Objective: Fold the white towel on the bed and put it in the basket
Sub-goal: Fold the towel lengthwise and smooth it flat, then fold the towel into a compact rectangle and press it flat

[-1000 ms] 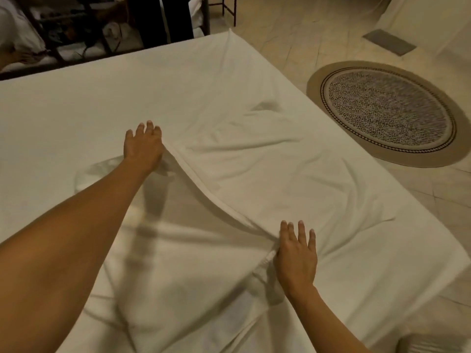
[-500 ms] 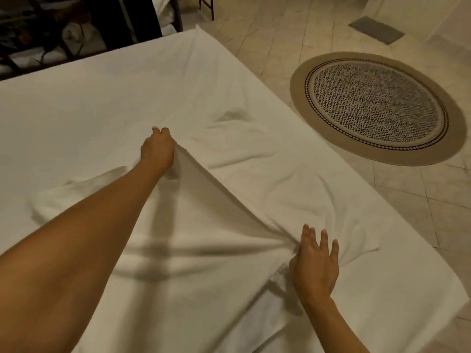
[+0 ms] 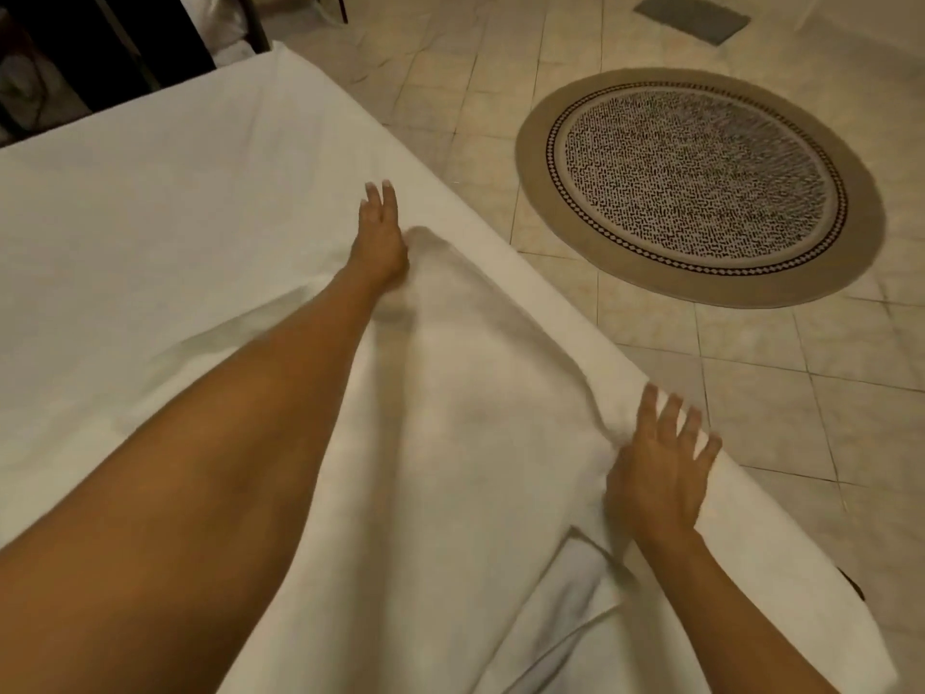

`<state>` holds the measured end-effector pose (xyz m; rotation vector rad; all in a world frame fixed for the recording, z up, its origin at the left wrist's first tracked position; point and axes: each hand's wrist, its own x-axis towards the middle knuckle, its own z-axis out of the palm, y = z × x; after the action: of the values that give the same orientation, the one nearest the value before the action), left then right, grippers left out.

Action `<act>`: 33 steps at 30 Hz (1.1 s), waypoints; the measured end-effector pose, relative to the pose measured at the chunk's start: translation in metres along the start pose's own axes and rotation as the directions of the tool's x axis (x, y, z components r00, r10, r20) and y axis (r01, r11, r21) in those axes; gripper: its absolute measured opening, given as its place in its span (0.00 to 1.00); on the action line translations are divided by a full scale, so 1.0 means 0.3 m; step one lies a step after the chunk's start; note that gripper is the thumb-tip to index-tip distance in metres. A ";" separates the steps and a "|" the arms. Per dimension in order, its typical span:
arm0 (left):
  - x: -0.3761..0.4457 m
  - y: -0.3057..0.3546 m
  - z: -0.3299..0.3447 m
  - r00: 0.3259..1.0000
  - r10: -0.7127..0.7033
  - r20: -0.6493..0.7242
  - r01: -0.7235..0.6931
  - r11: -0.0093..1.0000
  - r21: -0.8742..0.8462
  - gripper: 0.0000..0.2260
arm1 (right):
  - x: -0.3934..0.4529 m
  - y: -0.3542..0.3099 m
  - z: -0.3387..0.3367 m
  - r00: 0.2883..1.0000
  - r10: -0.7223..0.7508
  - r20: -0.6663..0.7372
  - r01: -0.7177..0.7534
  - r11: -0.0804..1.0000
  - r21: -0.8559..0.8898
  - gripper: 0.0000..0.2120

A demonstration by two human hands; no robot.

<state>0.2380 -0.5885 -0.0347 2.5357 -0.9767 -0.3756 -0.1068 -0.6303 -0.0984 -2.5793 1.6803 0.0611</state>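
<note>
The white towel lies spread on the bed, along the bed's right-hand edge, partly folded so that a rounded fold line runs from the far hand down toward the near one. Its outer fold follows the mattress edge closely, almost flush with it. At the near end a second layer with a hemmed border shows beneath the top layer, just beside the right wrist.

The left hand reaches across to the far end of the fold, resting on the towel where it meets the sheet; its fingers point away, extended and held close together, and whether the thumb pinches cloth underneath cannot be told. The right hand lies on the near end of the fold at the bed's edge, fingers spread apart and slightly lifted, palm against the cloth; it does not visibly pinch anything.

To the left of the towel the bed sheet runs broad and bare, with a few shallow creases. Past the right edge lies pale tiled floor, open close to the bed. A round woven rug with a dark patterned centre sits on the tiles, well apart from the bed. A small grey mat lies farther off near the top. Dark furniture stands beyond the bed's far corner.
</note>
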 end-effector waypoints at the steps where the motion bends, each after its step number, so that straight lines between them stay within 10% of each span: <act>1: -0.001 -0.012 0.044 0.999 -0.006 0.035 0.004 0.999 0.040 0.32 | 0.002 -0.010 0.017 0.999 -0.046 -0.004 0.046 0.998 0.039 0.36; 9: -0.176 -0.187 0.377 0.937 -0.085 0.339 -0.044 0.933 0.357 0.30 | -0.133 -0.055 0.291 0.966 -0.222 0.131 0.195 0.962 0.192 0.30; 23: -0.069 -0.294 0.367 0.935 0.282 0.217 -0.350 0.835 0.424 0.22 | -0.146 -0.067 0.379 0.992 -0.116 0.043 0.105 0.972 0.210 0.29; 33: 0.159 -0.273 0.166 0.948 0.285 0.145 -0.310 0.711 0.631 0.10 | -0.138 -0.094 0.427 0.993 -0.025 -0.118 0.052 0.971 0.234 0.30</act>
<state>0.3009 -0.5788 -0.1210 2.8749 -1.7587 0.0382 -0.0977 -0.5719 -0.2227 -2.4763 1.5625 -0.2780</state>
